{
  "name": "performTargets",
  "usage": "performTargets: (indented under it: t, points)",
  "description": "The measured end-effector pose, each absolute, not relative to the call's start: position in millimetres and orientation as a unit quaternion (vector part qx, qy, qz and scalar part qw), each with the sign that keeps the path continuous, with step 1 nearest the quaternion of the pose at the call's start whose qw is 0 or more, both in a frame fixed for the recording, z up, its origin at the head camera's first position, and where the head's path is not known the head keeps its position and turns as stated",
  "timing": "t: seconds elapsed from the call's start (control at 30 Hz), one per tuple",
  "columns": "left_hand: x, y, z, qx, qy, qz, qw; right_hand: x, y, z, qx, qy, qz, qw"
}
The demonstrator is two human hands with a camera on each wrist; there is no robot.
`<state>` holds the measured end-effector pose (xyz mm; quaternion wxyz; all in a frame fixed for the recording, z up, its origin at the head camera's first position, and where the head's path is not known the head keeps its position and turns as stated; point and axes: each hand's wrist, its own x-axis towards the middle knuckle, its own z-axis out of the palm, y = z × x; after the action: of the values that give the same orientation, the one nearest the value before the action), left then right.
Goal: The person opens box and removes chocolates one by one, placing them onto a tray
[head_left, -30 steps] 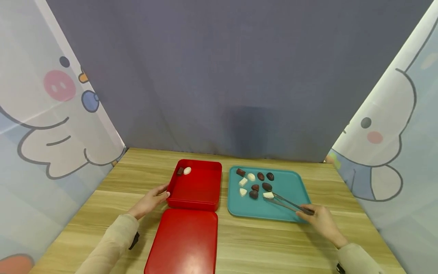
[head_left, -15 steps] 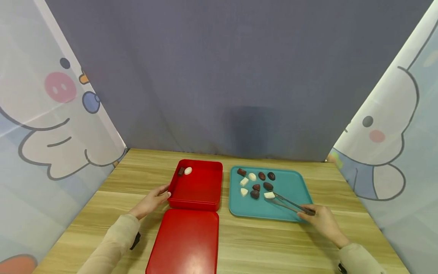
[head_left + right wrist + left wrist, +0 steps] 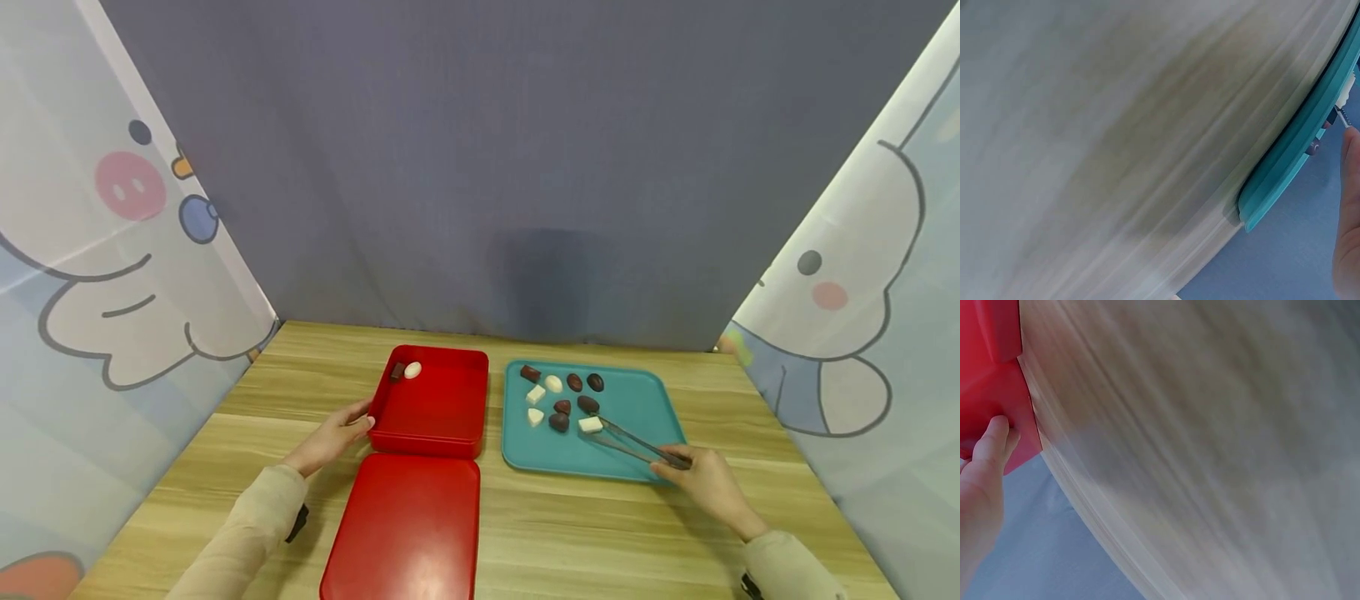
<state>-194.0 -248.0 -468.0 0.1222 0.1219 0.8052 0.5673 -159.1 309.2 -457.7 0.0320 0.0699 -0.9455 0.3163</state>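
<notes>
My right hand (image 3: 708, 483) holds long metal tongs (image 3: 637, 438) by their closed end, low over the near right edge of the teal tray (image 3: 641, 408). The tong tips lie on either side of a white rectangular chocolate (image 3: 590, 425). Several dark and white chocolates, among them a dark oval one (image 3: 588, 404), lie on the left half of the tray. My left hand (image 3: 330, 440) rests its fingers against the left wall of an open red box (image 3: 442, 408); the left wrist view shows them touching that red side. Inside the box sit a dark square chocolate (image 3: 397, 372) and a white oval one (image 3: 412, 370).
A red lid (image 3: 408, 521) lies flat directly in front of the box. Both stand left of the tray on a wooden table (image 3: 570, 533). A grey curtain (image 3: 480, 167) hangs behind the table, with printed cartoon cloths along both sides.
</notes>
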Motion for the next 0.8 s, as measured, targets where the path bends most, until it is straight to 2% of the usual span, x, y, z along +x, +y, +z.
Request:
performTargets:
  t: [0.3,0.8]
  points:
    - [-193.8,-249.6,-468.4,0.120,0.809,0.563,0.120,-156.1,308.7,-448.5,0.047,-0.938,0.343,0.010]
    - [-191.4,-245.7,-463.1,0.113,0.810,0.563,0.117,-173.0,286.0,-419.6,0.077,-0.932,0.351,0.049]
